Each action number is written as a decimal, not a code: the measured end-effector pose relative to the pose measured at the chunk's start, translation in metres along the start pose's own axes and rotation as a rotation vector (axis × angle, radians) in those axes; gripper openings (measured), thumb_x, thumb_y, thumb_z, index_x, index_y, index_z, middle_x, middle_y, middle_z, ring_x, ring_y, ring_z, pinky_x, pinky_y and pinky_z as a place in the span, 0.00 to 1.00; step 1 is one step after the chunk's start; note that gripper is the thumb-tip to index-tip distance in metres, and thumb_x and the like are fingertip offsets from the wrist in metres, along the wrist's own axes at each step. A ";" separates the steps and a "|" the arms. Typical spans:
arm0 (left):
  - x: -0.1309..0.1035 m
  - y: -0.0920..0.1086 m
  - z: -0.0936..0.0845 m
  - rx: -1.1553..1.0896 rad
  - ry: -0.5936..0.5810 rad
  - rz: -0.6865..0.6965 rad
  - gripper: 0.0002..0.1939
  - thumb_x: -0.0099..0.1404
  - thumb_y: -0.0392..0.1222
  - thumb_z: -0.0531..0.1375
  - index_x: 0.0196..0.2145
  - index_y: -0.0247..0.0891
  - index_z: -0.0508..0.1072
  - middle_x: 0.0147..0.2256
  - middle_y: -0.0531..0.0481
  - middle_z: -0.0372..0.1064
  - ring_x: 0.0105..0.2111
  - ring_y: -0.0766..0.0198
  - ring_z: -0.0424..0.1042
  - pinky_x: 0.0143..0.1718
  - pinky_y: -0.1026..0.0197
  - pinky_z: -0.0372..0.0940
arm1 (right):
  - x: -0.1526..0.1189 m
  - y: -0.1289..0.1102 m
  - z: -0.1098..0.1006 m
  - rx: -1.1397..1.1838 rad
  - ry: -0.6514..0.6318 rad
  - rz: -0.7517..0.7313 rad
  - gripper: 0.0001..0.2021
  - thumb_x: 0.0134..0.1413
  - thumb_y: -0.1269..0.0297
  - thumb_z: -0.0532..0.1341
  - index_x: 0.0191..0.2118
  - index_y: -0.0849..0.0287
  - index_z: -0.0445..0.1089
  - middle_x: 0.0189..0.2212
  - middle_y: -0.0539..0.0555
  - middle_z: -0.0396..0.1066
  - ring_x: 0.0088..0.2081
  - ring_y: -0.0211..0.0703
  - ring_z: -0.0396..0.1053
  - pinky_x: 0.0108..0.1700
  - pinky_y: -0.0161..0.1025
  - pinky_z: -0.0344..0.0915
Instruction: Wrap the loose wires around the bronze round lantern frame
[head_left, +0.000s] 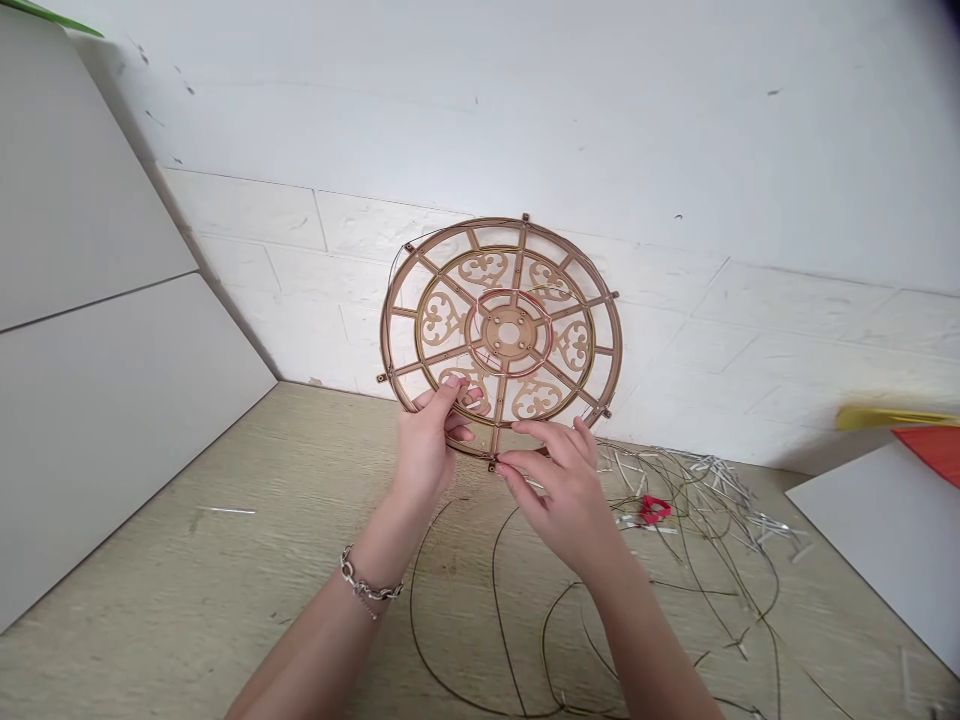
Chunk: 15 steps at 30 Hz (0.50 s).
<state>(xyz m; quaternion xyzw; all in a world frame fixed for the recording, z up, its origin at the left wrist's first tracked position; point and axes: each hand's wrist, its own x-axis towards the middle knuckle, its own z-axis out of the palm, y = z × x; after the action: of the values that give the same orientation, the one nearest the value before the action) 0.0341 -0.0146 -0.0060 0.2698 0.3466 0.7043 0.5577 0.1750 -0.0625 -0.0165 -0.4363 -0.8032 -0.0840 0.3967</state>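
Observation:
A round bronze-coloured frame (508, 335) with spokes, scroll ornaments and small tabs on its rim is held up in front of the wall. Wires run along its rings, with reddish ones around the hub. My left hand (435, 430) grips the frame's lower left, thumb in front and fingers behind. At the bottom tab, my right hand (559, 475) pinches thumb and index finger together on a thin wire (504, 575), part of which the fingers hide. This wire seems to hang down in loops to the table.
Tangled wires (697, 540), clear and white scraps (720, 475) and a red piece (655, 510) lie on the table (300, 520) at right. White panels (97, 430) stand left; another panel (885, 540) with red and yellow items is right. One clear strip (231, 511) lies left.

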 end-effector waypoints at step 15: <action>-0.006 -0.002 0.006 -0.033 0.038 -0.003 0.12 0.48 0.43 0.64 0.29 0.31 0.73 0.25 0.47 0.73 0.24 0.66 0.72 0.12 0.72 0.57 | -0.003 -0.024 0.018 -0.286 0.237 0.137 0.06 0.52 0.68 0.57 0.25 0.56 0.67 0.36 0.49 0.70 0.39 0.41 0.65 0.57 0.56 0.35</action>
<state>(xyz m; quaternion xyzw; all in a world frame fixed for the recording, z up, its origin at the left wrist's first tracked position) 0.0415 -0.0188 -0.0033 0.2465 0.3459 0.7143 0.5562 0.1476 -0.0701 -0.0260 -0.5290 -0.6992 -0.2206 0.4273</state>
